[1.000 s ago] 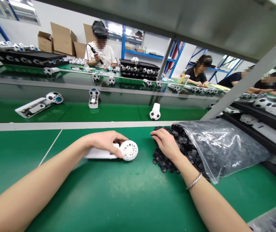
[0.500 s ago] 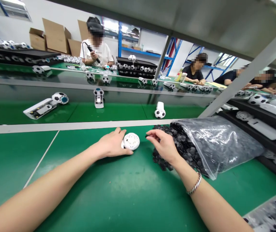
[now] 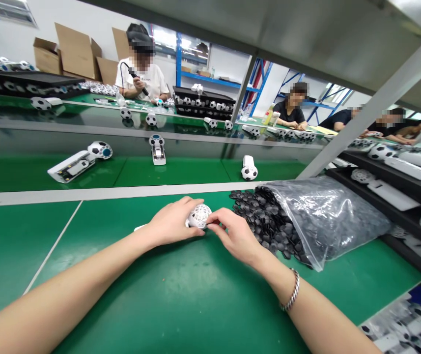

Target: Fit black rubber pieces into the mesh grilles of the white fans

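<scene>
My left hand (image 3: 175, 220) is wrapped round a white plastic housing with a round, openwork head (image 3: 200, 215), held just above or on the green bench. Part of its white handle shows behind the wrist; the rest is covered by the hand. The thumb and fingertips of my right hand (image 3: 234, 233) are pinched together at the right edge of that head. A small dark piece, most likely a black plastic patch, barely shows between them. Just right of this hand, a pile of black patches (image 3: 269, 216) spills from a clear plastic bag (image 3: 339, 216).
Football-patterned devices (image 3: 249, 168) lie on the green conveyor (image 3: 181, 172) beyond the bench's pale edge. Black trays (image 3: 383, 187) with white housings are stacked at right. A slanting metal post (image 3: 357, 108) rises behind the bag. Co-workers (image 3: 142, 73) sit across the line.
My right hand has moved left from the pile to the round head. The head is now tilted, its openwork side showing more. Devices on the conveyor have shifted slightly right.
</scene>
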`<action>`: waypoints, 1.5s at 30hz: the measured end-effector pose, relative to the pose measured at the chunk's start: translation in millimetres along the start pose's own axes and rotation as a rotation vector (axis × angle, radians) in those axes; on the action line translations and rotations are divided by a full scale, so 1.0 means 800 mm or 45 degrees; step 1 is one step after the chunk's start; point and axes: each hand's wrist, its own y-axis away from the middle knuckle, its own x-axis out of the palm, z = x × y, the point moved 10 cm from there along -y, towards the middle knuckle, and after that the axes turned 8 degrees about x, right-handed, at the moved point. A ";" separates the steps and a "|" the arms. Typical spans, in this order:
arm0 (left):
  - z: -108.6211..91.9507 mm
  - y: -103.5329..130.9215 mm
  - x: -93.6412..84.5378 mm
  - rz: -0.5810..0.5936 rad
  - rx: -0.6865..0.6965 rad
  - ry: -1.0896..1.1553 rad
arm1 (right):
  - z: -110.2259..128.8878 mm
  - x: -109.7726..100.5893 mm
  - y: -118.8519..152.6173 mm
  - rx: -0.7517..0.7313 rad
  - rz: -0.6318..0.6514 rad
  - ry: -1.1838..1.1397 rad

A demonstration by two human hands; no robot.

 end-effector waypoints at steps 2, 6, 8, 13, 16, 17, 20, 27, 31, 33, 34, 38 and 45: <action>0.000 0.000 0.000 0.004 0.000 0.007 | -0.005 -0.001 0.000 0.029 -0.035 0.004; 0.003 0.002 0.000 0.013 -0.020 0.027 | -0.005 -0.006 0.000 0.017 -0.069 0.000; 0.004 0.003 0.000 0.023 -0.027 0.031 | -0.003 -0.008 0.000 0.019 -0.067 -0.006; 0.005 0.003 0.001 0.018 -0.040 0.019 | 0.003 -0.004 0.001 0.040 -0.074 0.034; 0.006 0.003 0.001 0.018 -0.051 0.029 | 0.000 0.007 0.000 0.073 -0.026 -0.029; 0.006 0.002 0.001 0.019 -0.050 0.035 | -0.002 0.010 0.000 0.079 -0.026 -0.057; 0.006 0.002 0.000 0.008 -0.032 0.050 | -0.011 0.012 -0.003 0.112 -0.087 -0.154; 0.011 0.001 0.000 -0.005 -0.058 0.117 | -0.032 0.005 -0.005 0.196 -0.240 -0.176; 0.011 -0.001 -0.004 -0.045 -0.064 0.151 | -0.043 0.025 -0.007 0.258 -0.091 -0.333; 0.009 -0.001 -0.005 -0.049 -0.056 0.160 | -0.043 0.034 -0.009 0.254 -0.007 -0.411; 0.008 -0.001 -0.005 -0.047 -0.054 0.157 | -0.043 0.035 -0.011 0.243 0.019 -0.428; 0.005 0.003 -0.001 0.006 -0.049 0.111 | -0.056 0.004 -0.019 0.249 -0.030 -0.303; 0.000 0.000 -0.002 0.072 0.150 -0.077 | -0.110 -0.060 -0.016 0.444 -0.176 0.661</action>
